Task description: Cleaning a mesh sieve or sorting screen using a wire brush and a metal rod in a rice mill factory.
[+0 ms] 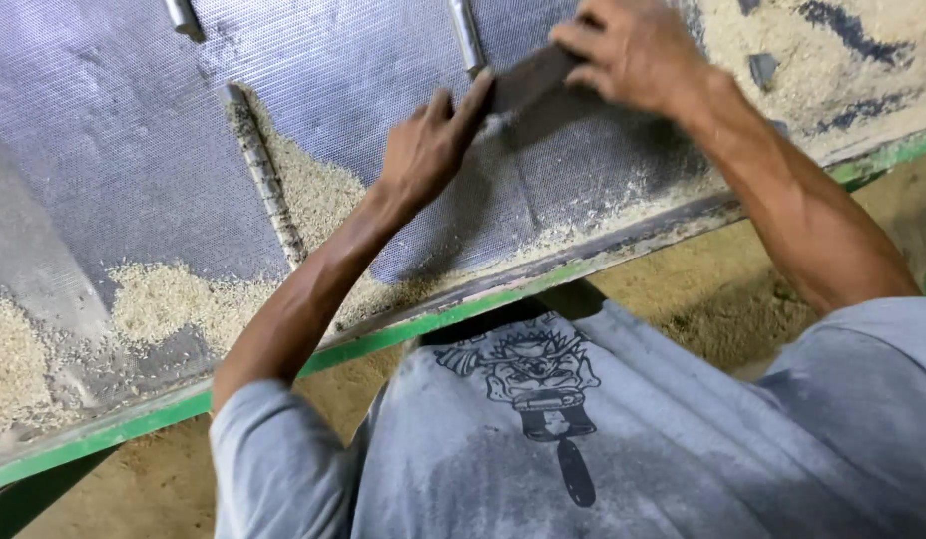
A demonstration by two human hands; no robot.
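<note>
Both my hands hold a flat dark scraper blade (528, 78) against a grey perforated metal sieve screen (124, 120). My left hand (428, 145) pinches the blade's near end with fingers and thumb. My right hand (633, 50) grips its far end from above. The blade lies flat on the screen, beside a threaded metal rod (465, 35). Pale grain husks (318, 195) lie scattered on the screen below my hands.
A second threaded rod (263, 180) runs down the screen at left, a third rod end (184, 17) shows at top. A green frame edge (383, 339) borders the screen. More husks (14, 359) pile at left and at top right. Sandy floor (712, 299) lies below.
</note>
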